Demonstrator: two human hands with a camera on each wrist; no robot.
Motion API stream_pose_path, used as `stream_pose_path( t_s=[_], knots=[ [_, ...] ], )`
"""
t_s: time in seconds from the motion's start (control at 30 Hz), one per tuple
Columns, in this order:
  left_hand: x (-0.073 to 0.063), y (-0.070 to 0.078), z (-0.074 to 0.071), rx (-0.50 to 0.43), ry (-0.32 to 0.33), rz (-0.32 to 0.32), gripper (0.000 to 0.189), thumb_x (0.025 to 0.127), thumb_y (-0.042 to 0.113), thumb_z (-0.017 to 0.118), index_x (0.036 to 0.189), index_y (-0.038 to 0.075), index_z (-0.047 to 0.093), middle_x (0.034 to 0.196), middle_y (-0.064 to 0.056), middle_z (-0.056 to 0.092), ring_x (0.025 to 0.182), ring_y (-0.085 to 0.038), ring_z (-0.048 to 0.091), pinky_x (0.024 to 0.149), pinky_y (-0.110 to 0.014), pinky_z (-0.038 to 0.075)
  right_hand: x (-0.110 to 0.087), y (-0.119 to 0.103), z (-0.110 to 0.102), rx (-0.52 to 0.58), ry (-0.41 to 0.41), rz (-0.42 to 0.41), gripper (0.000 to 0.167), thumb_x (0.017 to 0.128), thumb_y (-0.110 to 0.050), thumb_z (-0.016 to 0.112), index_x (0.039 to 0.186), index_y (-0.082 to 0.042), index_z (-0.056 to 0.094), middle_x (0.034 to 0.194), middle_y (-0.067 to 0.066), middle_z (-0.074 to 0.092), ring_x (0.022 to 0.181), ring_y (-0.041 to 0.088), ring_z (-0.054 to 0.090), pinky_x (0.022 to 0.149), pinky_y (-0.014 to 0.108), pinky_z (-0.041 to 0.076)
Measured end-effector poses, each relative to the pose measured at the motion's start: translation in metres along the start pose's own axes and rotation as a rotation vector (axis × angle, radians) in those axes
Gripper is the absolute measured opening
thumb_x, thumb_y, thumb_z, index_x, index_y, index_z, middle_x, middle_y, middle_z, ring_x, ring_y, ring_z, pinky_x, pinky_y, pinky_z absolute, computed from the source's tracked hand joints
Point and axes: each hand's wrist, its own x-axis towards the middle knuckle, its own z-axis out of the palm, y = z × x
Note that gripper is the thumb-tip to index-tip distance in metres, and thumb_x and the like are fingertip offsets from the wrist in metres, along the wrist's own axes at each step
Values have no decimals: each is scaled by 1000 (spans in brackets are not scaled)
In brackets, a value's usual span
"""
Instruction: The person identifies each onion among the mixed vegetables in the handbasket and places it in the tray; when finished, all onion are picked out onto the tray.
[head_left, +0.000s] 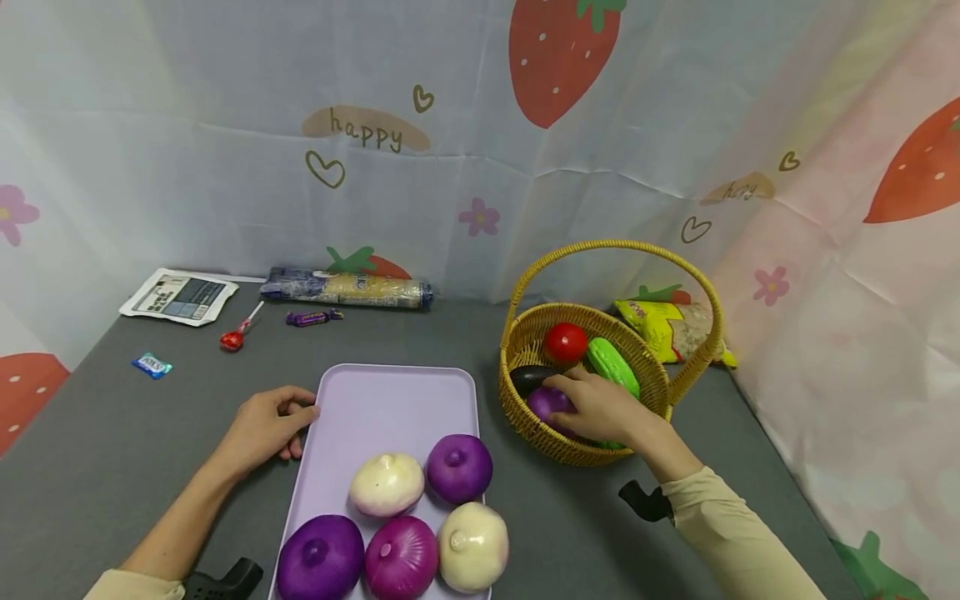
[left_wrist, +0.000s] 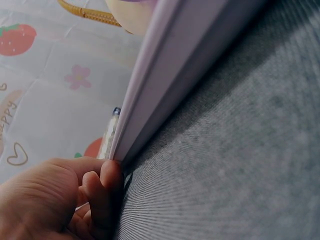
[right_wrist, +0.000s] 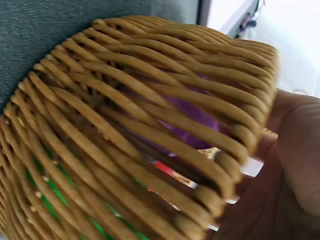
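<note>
A lilac tray (head_left: 397,404) lies on the grey table. My left hand (head_left: 262,429) pinches its left rim between thumb and curled fingers, as the left wrist view shows. On the tray's near half sit two purple onions, one dark (head_left: 321,557) and one (head_left: 460,468) at the right edge, a magenta onion (head_left: 401,557) and two white onions (head_left: 387,483) (head_left: 472,546). Inside the yellow wicker basket (head_left: 540,437), my right hand (head_left: 603,408) grips another purple onion (head_left: 550,402). Around it are an eggplant (head_left: 527,379), a tomato (head_left: 566,342) and a green vegetable (head_left: 613,364).
The basket's tall handle (head_left: 615,245) arches over its contents. Behind it is a yellow bag (head_left: 660,329). At the back left lie a white packet (head_left: 180,296), a wrapped roll-shaped pack (head_left: 348,288), a lollipop (head_left: 234,338), a purple-wrapped candy (head_left: 313,317) and a blue-wrapped candy (head_left: 152,365).
</note>
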Motion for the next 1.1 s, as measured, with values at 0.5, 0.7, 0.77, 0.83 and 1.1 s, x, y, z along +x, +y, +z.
stream_pose_path(
  t_s=[0.5, 0.7, 0.77, 0.83, 1.1],
  knots=[
    [0, -2, 1, -15, -1, -11, 31, 95, 19, 61, 116, -5, 62, 66, -6, 60, 46, -12, 57, 44, -29, 50, 2, -2, 0, 29, 80, -9, 50, 83, -29, 75, 128, -12, 60, 117, 14, 63, 97, 23, 62, 82, 41, 56],
    [1, -2, 0, -18, 2, 0, 32, 95, 19, 61, 117, -5, 61, 69, -7, 61, 47, -12, 58, 45, -29, 51, -1, -9, -24, 59, 300, -17, 59, 75, -36, 83, 126, -15, 61, 116, 12, 59, 97, 26, 58, 78, 41, 55],
    [2, -2, 0, -20, 2, 4, 32, 95, 18, 61, 117, -5, 61, 69, -7, 62, 47, -11, 58, 45, -29, 51, -1, -14, -30, 84, 363, -40, 61, 73, -36, 84, 126, -16, 61, 116, 11, 57, 97, 25, 57, 79, 41, 55],
    [3, -2, 0, -20, 1, 5, 32, 95, 18, 61, 117, -5, 61, 69, -7, 62, 47, -11, 58, 45, -29, 51, 0, -21, -34, 112, 409, -73, 62, 73, -36, 84, 127, -16, 61, 116, 10, 56, 97, 24, 56, 80, 39, 55],
    [1, -3, 1, -15, 1, 0, 32, 95, 19, 61, 116, -5, 61, 66, -7, 60, 47, -12, 58, 45, -29, 51, 19, -65, -30, 95, 414, -199, 60, 76, -39, 80, 128, -16, 61, 119, 9, 56, 104, 21, 55, 81, 35, 55]
  ],
)
